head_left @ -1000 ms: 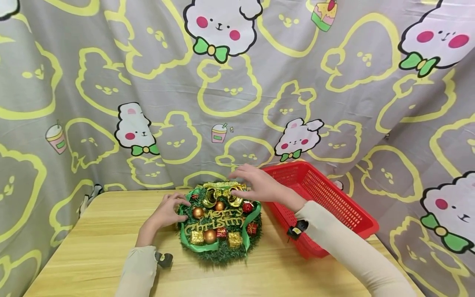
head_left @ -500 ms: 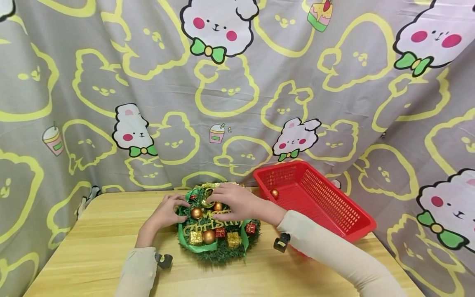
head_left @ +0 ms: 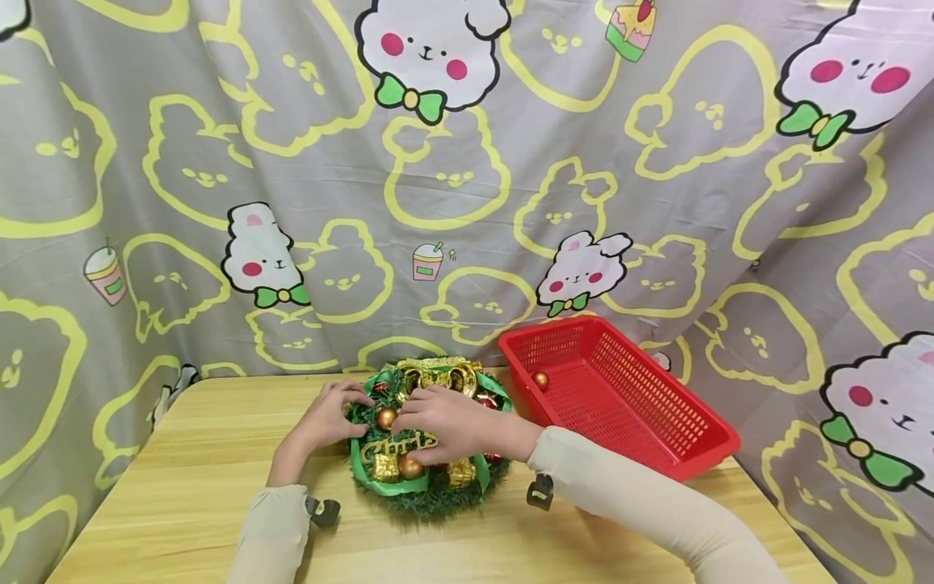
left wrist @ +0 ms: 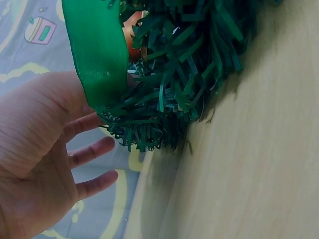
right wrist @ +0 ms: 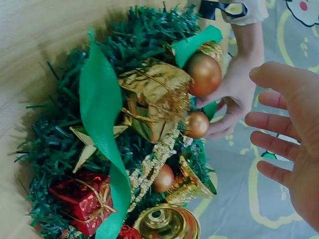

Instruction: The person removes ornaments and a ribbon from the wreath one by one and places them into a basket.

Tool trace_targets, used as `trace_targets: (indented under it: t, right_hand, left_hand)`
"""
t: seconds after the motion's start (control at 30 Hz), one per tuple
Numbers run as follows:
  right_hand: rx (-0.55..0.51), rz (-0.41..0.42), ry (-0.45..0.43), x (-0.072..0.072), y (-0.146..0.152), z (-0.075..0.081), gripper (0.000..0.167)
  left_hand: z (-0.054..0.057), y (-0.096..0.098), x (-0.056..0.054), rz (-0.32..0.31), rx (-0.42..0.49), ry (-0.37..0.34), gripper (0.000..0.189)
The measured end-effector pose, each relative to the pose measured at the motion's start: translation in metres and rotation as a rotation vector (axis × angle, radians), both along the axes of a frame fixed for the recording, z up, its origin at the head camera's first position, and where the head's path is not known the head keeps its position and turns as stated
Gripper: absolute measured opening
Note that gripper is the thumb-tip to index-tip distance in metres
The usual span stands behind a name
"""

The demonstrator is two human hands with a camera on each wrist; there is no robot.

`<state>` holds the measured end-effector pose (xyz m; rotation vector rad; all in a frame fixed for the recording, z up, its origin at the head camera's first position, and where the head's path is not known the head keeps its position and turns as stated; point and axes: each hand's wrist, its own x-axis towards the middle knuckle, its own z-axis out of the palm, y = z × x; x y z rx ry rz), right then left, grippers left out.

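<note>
A green tinsel wreath point(head_left: 430, 507) lies on the table, trimmed with gold "Merry Christmas" lettering, orange-gold balls, gift boxes, bells and green ribbon. My left hand point(head_left: 328, 418) holds its left edge between thumb and index finger; in the left wrist view the other fingers of that hand stretch out loosely, and the green ribbon point(left wrist: 99, 50) hides part of the grip. My right hand point(head_left: 456, 422) hovers over the wreath's middle, covering part of the lettering. The right wrist view shows its fingers point(right wrist: 274, 124) extended and holding nothing, facing an orange-gold ball point(right wrist: 203, 74) and a gold gift box point(right wrist: 154, 104).
To the right stands a red perforated plastic basket point(head_left: 660, 381), with one orange-gold ball point(head_left: 540, 380) inside near its left wall. My right forearm crosses its near side. A grey curtain point(head_left: 350, 178) with rabbit prints hangs behind the wooden table point(head_left: 175, 470).
My right hand has come left and nearer, from the bells beside the basket to the wreath's middle. The ball in the basket has come into view. My left hand keeps its place.
</note>
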<state>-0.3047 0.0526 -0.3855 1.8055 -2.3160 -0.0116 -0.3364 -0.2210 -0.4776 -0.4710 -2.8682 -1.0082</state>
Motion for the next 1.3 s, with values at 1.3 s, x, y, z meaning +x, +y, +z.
trace_targets:
  t: [1.3]
  right_hand:
    - [0.213, -0.001, 0.212, 0.005, -0.009, -0.030, 0.041]
  left_hand:
    - [-0.001, -0.002, -0.001, -0.016, -0.004, 0.013, 0.033]
